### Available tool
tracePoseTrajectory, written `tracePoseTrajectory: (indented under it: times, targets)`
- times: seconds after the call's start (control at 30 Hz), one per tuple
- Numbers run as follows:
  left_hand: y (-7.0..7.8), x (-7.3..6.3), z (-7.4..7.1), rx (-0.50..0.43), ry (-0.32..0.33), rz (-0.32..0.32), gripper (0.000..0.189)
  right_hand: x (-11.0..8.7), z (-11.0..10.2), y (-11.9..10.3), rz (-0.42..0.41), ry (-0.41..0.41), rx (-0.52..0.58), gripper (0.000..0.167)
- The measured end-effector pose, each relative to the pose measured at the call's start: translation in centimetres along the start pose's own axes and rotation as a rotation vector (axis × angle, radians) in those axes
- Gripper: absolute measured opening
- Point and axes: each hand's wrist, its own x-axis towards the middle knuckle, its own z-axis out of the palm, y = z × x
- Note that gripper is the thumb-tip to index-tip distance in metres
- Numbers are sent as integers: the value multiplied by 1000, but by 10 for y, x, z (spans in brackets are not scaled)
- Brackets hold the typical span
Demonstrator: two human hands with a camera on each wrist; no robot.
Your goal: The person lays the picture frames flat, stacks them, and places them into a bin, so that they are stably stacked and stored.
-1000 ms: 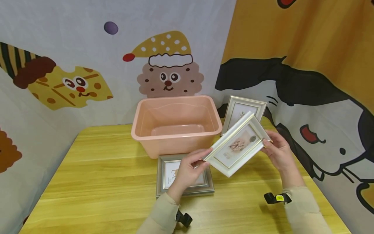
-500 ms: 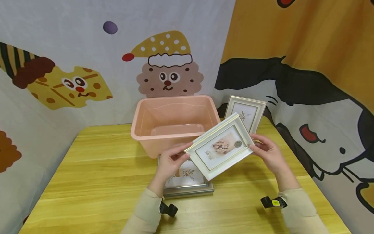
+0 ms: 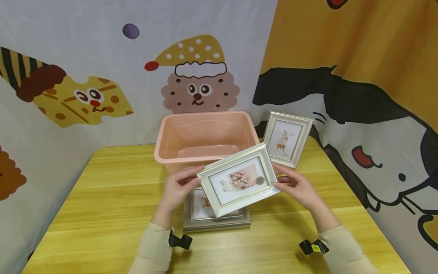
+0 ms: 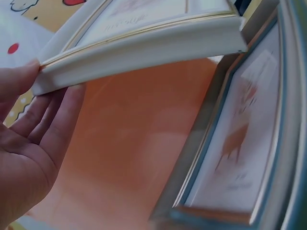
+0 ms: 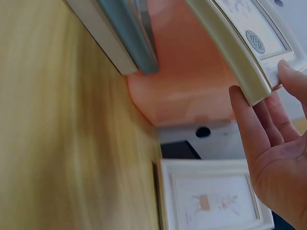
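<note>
A white picture frame point(image 3: 237, 180) with gold edging and a flower print is held up, tilted, between both hands. My left hand point(image 3: 178, 186) pinches its left end, thumb on the front and fingers beneath, as the left wrist view shows. At the opposite end my right hand point(image 3: 297, 187) grips the corner near the print's round grey mark, thumb over the face. Directly below lies a grey picture frame point(image 3: 219, 225) on the table, partly covered by the white one in the head view. The right wrist view shows a blue-grey frame point(image 5: 127, 33) stacked on a pale one point(image 5: 103, 36).
Behind the held frame stands a pink plastic bin point(image 3: 205, 152), with nothing seen inside it. Another white frame point(image 3: 289, 139) with a plant print leans upright to its right. A cartoon-printed curtain point(image 3: 137, 87) borders the wooden table point(image 3: 102, 213) at the back and sides.
Both hands have moved left and slightly down with the white frame, bringing it from the right side to over the grey frame. It is now tilted less steeply.
</note>
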Motion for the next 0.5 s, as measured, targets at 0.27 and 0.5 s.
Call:
tracePoseTrajectory:
  times: [0.27, 0.5]
  targets:
    - [4, -8, -21, 8, 9, 6, 30, 0, 26, 2, -21, -89, -11, 69]
    - [7, -19, -37, -3, 20, -78, 29, -5, 45, 7, -3, -118, -25, 71]
